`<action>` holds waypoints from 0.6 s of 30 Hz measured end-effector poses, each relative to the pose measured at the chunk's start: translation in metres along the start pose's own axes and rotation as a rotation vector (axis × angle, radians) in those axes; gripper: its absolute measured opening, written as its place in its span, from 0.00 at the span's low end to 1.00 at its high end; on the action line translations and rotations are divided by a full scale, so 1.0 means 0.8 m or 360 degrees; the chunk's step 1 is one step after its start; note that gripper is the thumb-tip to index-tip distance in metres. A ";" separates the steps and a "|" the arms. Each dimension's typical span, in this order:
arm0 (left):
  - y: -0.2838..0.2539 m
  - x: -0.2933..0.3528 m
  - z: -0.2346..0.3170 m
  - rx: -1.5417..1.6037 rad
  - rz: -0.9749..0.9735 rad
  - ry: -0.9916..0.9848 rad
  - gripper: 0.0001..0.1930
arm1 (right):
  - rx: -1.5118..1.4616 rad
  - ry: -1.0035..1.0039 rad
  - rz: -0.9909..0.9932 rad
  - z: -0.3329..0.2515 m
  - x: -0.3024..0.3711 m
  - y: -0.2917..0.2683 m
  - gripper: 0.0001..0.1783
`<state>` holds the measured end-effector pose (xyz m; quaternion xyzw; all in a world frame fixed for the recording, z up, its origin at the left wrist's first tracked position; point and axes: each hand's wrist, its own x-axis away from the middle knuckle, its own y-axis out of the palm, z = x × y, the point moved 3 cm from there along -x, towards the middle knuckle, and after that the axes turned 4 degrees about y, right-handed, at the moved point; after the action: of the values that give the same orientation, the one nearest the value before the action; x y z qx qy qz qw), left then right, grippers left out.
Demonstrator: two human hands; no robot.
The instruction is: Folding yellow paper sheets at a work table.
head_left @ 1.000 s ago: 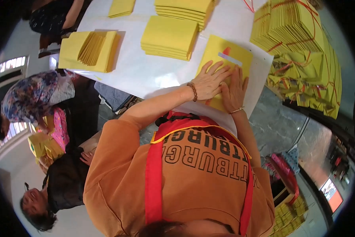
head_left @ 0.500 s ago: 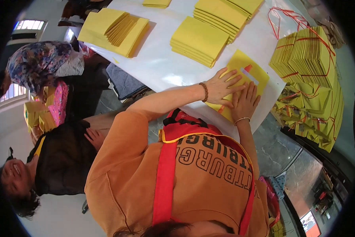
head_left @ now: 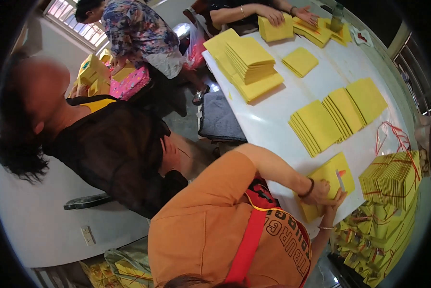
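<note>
A yellow paper piece lies at the near right corner of the white table under my hands. On it rests a slim pale strip with an orange-red end. My left hand, with a beaded bracelet at its wrist, is on the paper with its fingers curled in; whatever they pinch is hidden. Against it, at the paper's right edge, is my right hand, wearing a thin bangle. Its visible fingers are stretched out, and the left hand covers part of it.
Folded yellow paper stacks lie beyond my hands on the white table. Tied yellow bundles with red string stand to the right. A person in black is close at my left; other people handle yellow pieces farther off.
My hands lay flat with fingers spread on the yellow paper. Now the left fingers are curled, and both hands meet near its right side. The whole view has swung leftward.
</note>
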<state>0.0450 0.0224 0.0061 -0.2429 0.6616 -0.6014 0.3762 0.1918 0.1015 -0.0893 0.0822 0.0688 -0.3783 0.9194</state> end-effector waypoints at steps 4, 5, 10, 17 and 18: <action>0.039 -0.005 0.014 -0.0370 0.0577 -0.0146 0.15 | 0.2265 -0.0162 0.0308 0.046 -0.001 0.004 0.38; 0.050 -0.004 0.006 -0.0290 0.0613 -0.0117 0.12 | 0.2959 -0.0288 0.0402 0.068 -0.006 0.002 0.39; -0.019 -0.020 -0.016 0.0114 0.0624 -0.0103 0.07 | 0.4035 -0.1221 0.0387 0.116 0.010 0.044 0.37; -0.117 0.082 -0.164 -0.0295 0.0760 -0.0359 0.16 | 0.4022 -0.1634 0.0776 0.105 0.038 0.052 0.27; -0.104 0.096 -0.188 -0.0452 0.0681 -0.0388 0.16 | 0.3987 -0.1757 0.0932 0.098 0.039 0.045 0.26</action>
<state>-0.1309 0.0423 0.0705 -0.2185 0.7253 -0.3760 0.5336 0.2443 0.0893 -0.0152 0.6919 -0.6962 0.0327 0.1887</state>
